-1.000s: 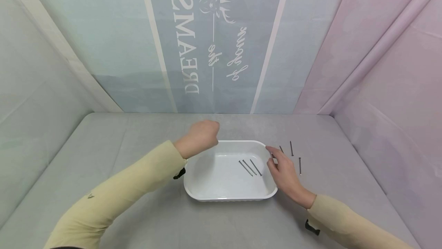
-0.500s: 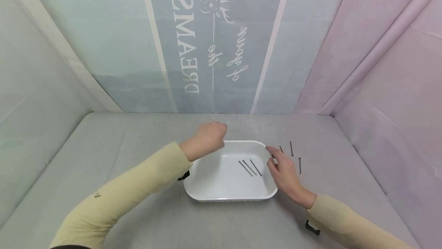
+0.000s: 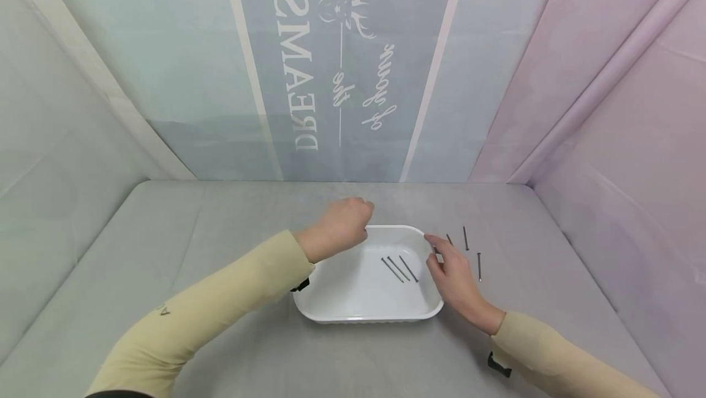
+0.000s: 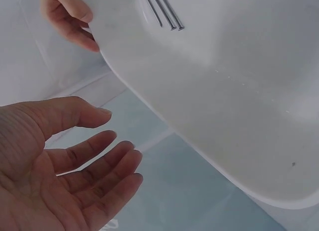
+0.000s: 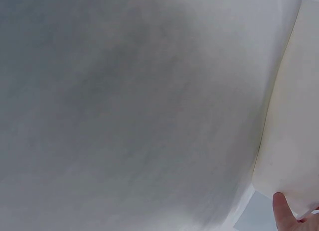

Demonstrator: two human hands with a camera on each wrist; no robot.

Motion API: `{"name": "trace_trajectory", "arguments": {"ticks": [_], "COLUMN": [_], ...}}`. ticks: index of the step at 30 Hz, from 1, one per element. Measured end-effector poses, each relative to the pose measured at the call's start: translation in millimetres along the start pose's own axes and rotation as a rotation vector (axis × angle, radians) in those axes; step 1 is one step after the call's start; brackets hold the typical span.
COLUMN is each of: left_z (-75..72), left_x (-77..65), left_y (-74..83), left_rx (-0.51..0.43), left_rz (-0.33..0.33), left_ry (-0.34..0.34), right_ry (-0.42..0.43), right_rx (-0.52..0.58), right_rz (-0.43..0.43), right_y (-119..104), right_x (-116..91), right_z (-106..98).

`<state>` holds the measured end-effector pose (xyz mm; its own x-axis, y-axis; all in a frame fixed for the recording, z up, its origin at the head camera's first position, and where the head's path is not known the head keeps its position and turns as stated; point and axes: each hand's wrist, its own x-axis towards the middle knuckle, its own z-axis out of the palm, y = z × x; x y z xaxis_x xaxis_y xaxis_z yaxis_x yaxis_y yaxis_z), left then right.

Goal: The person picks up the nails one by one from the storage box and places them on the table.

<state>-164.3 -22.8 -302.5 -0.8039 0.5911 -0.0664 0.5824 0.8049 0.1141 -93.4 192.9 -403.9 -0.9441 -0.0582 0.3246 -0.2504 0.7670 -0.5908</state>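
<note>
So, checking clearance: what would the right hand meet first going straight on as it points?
The white tray, probably: the right hand seems against its rim, though contact is unclear.

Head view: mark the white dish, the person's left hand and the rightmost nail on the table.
White dish (image 3: 353, 294): head view, on the bare inside floor.
Left hand (image 3: 341, 226): head view, on the back of the hand.
Rightmost nail (image 3: 479, 267): head view, midway along its shaft.
</note>
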Motion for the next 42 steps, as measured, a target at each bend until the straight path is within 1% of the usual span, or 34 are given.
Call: {"name": "trace_trajectory", "arguments": {"ticks": [3,13,18,26,30,36,39,42], "left_z": [2.1,5.7,9.5,19.2,23.6,28.3,32.6,36.4], "left_x": [0.7,4.0,7.9,13.6,15.5,19.0,21.1,22.8], "left_y": [1.8,8.7,13.4,15.5,16.0,19.6,19.8,19.5], "left_rx": [0.026,0.064,0.098,0.104,0.101,0.099,0.105,0.099], "left_rz": [0.014,0.076,0.122,0.209,0.253,0.297,0.326,0.365], "left_ry": [0.008,0.003,-0.011,-0.014,-0.032,-0.092,-0.102,-0.094], "right_ry": [0.005,0.011,0.004,-0.006,-0.004,-0.016,-0.019,-0.018], "right_rx": [0.005,0.009,0.010,0.006,0.009,0.004,0.009,0.014], "right_rz": [-0.006,-0.015,-0.006,0.010,0.011,0.018,0.018,0.015], "right_y": [1,2,1,0,-1,-1,-1,-1], "right_x": [0,0,0,1,1,1,1,1], "right_z": [0,1,1,0,0,1,1,1]}}
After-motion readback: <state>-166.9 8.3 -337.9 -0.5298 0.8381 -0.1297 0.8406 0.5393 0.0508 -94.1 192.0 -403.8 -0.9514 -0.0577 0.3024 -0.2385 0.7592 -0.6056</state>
